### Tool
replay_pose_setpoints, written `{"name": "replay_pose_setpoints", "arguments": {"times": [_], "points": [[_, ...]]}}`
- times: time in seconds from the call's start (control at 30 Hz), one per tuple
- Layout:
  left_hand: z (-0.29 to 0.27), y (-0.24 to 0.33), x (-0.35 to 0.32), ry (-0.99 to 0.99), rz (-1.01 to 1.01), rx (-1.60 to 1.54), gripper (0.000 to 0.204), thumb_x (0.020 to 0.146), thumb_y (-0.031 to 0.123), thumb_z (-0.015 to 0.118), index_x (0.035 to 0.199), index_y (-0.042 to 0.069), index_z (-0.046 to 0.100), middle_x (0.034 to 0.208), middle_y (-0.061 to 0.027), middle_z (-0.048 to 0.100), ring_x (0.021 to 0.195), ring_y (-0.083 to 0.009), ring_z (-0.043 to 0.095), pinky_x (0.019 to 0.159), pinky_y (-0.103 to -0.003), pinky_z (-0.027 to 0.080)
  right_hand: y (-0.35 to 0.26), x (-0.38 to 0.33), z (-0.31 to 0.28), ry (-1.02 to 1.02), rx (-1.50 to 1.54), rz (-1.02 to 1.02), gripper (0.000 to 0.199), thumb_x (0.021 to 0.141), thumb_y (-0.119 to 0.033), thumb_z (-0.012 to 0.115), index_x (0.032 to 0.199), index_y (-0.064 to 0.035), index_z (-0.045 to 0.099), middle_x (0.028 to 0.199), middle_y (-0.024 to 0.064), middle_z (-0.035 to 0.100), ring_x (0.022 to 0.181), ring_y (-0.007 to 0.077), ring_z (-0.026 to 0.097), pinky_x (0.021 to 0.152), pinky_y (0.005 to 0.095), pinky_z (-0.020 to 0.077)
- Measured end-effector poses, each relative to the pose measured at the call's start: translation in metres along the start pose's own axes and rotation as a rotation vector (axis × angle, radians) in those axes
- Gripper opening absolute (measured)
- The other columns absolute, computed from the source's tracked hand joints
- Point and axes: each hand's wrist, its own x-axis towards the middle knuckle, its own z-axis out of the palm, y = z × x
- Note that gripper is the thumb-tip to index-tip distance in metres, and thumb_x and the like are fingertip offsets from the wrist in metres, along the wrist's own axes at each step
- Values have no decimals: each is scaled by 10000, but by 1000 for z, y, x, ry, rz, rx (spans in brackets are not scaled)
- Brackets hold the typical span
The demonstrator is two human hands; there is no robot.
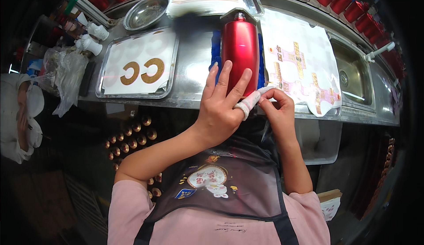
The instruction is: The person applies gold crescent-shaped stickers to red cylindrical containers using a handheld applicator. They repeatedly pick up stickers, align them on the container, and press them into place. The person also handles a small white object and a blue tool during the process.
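A glossy red bottle [240,46] lies on its back on a blue-lined rest [261,59], its metallic threaded neck pointing away from me. My left hand [221,106] rests over the near part of the bottle with its fingers spread. Around the thumb side of that hand is wrapped a white cloth [248,105]. My right hand [277,110] pinches the end of this cloth between thumb and fingers, just beside the bottle's base. Part of the base is hidden behind my left hand.
A tray with a white sheet [137,86] bearing gold C-shaped decals stands left. Right lies a gold-and-pink decal sheet [318,59], beside a sink [351,73]. Behind are a metal bowl [145,13] and stacked sheets [207,2]. Red bottles [340,2] line the back; another person [22,112] sits left.
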Motion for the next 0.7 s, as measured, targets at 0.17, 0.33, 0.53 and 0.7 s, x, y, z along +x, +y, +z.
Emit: {"name": "replay_pose_setpoints", "arguments": {"times": [0.17,0.33,0.53,0.7], "points": [[19,-17,-10,92,-195,-261,719,702,67,833,1381,40,600,1419,-184,591,1327,-399,547,1128,-608,329,1,1,-4,-32,-77,2,85,881,-71,722,851,-11,668,801,-17,644,638,6,540,567,182,394],[19,-20,-39,103,-311,-435,687,781,159,840,1407,45,582,1470,-207,538,1352,-386,527,1148,-592,311,-10,-3,-8,-42,-64,0,93,862,-78,722,834,-4,671,830,4,628,593,7,507,544,181,371],[11,-18,-66,12,-241,-317,494,820,177,819,1279,55,684,1439,-216,566,1340,-400,537,1138,-615,298,-23,-10,-10,-21,-112,-42,87,855,-79,725,825,-14,676,872,25,610,603,14,515,556,182,386],[12,-17,-63,3,-211,-262,454,827,165,802,1260,74,703,1428,-225,571,1322,-399,554,1143,-626,267,-19,-10,-12,18,-81,-44,102,858,-78,723,821,0,669,884,35,627,603,21,543,555,186,401]]}}
